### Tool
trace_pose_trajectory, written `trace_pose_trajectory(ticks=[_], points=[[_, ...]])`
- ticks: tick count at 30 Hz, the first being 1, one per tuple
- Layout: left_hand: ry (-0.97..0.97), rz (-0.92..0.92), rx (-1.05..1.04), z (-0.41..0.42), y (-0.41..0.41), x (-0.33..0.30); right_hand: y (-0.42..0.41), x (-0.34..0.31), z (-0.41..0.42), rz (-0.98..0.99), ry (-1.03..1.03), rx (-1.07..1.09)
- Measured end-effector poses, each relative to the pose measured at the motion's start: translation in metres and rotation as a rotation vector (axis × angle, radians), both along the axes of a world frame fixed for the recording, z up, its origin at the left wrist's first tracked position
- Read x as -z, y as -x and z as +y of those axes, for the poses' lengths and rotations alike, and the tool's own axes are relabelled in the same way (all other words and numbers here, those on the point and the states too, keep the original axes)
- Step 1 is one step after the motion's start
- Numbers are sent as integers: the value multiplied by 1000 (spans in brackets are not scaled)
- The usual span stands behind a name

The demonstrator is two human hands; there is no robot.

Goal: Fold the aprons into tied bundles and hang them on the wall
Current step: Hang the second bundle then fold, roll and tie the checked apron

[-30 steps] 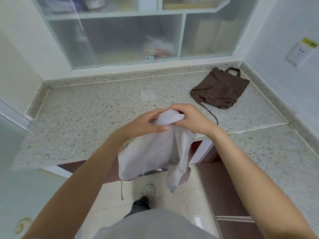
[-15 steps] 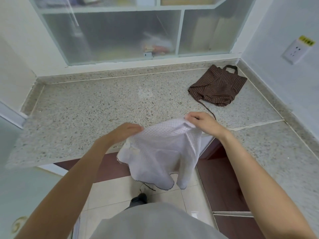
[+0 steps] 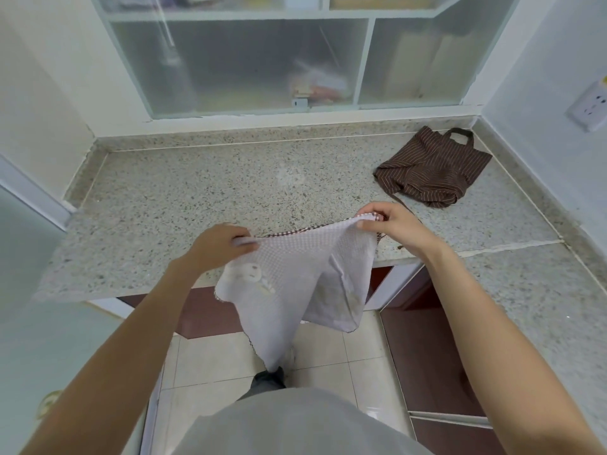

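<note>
Stretching the white apron by its top edge, the left hand and right hand pinch it apart; folding is barely begun, while the brown apron at two o'clock lies unbundled.

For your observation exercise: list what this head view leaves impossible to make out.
- Cabinet contents: blurred by frosted glass.
- Checked apron: its ties are hidden by its own folds.
- Wall socket: cut off by the right edge.
- Wall hooks: out of frame.
</note>
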State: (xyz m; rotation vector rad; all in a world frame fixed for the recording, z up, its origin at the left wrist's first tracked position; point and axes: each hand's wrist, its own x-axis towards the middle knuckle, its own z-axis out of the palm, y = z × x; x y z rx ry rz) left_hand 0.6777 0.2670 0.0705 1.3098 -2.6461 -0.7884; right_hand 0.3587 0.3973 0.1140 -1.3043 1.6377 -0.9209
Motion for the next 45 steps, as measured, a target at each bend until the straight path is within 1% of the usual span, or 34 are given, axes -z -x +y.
trace_pose_trajectory(ticks=[2,4,5,6,7,8,9,11,12,13,15,16,18,21,23,26,29,31,34,36,38,41,45], points=[[-69,174,-127,-1,-4,0,2,-1,-4,2,-54,-59],[-130,359,-224,-4,-5,-7,3,0,-13,120,-83,-61],[-156,420,-250,-6,-6,-11,3,1,-18,203,-82,-51],[-171,441,-258,-8,-6,-15,4,3,-24,264,-67,-39],[-168,416,-252,-12,-8,-18,4,4,-31,289,-45,-13],[-135,339,-229,-17,-8,-20,4,5,-37,286,-23,20],[-75,219,-198,-23,-9,-21,4,5,-44,262,-7,65],[106,-81,-154,-38,-10,-20,3,8,-59,204,12,139],[202,-187,-183,-43,-11,-18,2,9,-63,187,17,176],[304,-236,-243,-52,-12,-17,1,11,-73,189,19,205],[470,-225,-380,-67,-12,-12,2,15,-88,219,11,245],[514,-189,-437,-77,-10,-12,4,17,-98,222,13,258],[525,-104,-501,-96,-5,-12,4,17,-114,191,22,272],[431,51,-505,-134,8,-16,7,17,-147,231,45,246],[306,165,-500,-160,18,-17,11,18,-171,252,47,225],[202,271,-481,-193,34,-18,16,17,-206,283,15,209],[171,291,-463,-235,52,-19,21,22,-244,280,-80,169],[131,244,-431,-255,68,-21,19,26,-258,289,-85,126],[23,208,-337,-297,102,-18,14,36,-292,238,-75,84],[-111,273,-257,-317,127,-10,5,41,-316,212,-87,61],[-216,363,-180,-331,150,-2,-2,50,-343,238,-102,42],[-239,468,-47,-346,175,9,-10,66,-378,319,-101,38],[-179,473,34,-359,179,32,-10,90,-412,441,-71,83]])
